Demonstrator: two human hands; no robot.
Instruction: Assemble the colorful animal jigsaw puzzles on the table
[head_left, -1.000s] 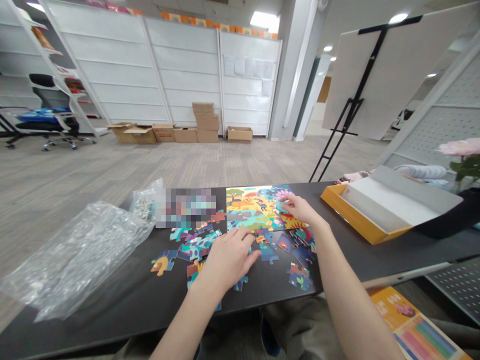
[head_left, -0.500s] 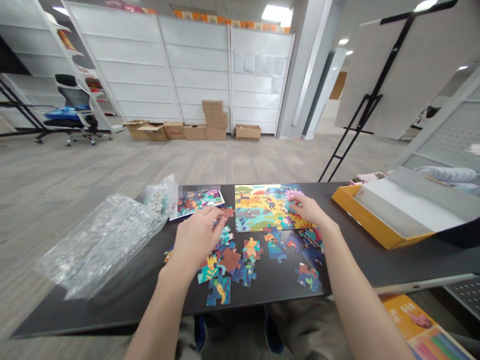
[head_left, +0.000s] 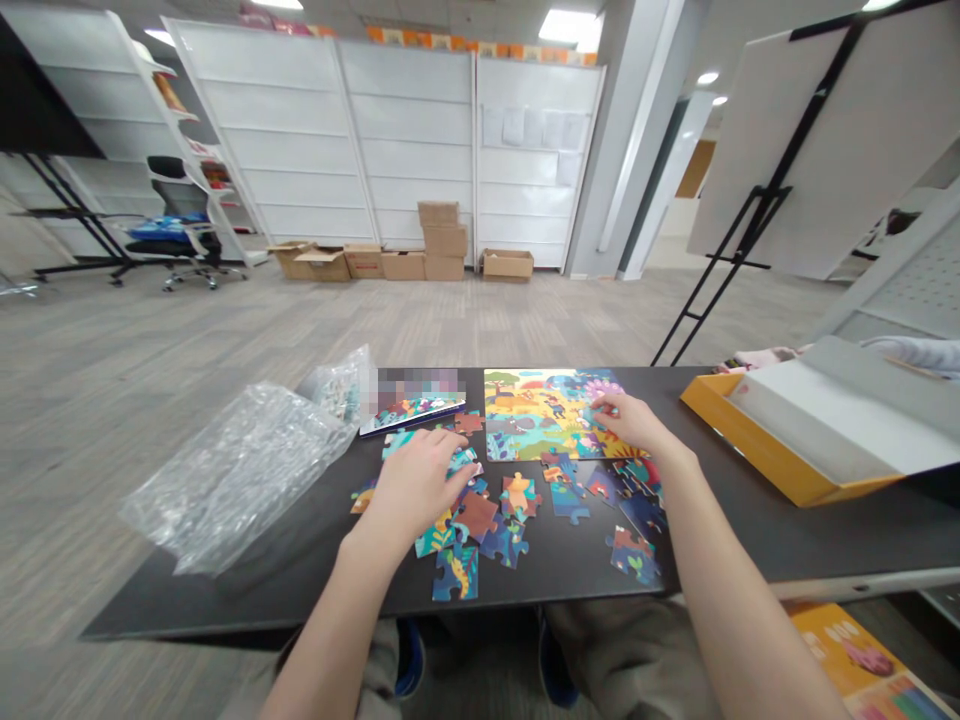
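Note:
My left hand (head_left: 421,482) is open, fingers stretched and thumb apart, low over a heap of loose puzzle pieces (head_left: 476,517) on the dark table. It hides part of that heap. At the right side of a bright animal jigsaw puzzle (head_left: 517,420), my right hand (head_left: 628,422) is closed, with thumb and fingertips together against the picture. Whatever lies between those fingertips is too small to make out. More loose pieces (head_left: 570,500) lie just below the puzzle, and a brown and blue piece (head_left: 634,555) lies nearer the front edge.
Left of the heap are a partly blurred picture sheet (head_left: 420,408) and a crumpled clear plastic bag (head_left: 240,470). An open yellow box (head_left: 787,465) stands at the right. Below the table on the right is a yellow printed box (head_left: 847,645).
The view has turned a little to the left, so everything sits further right. My left hand has come slightly down and back over the heap. My right hand stays at the puzzle's right side.

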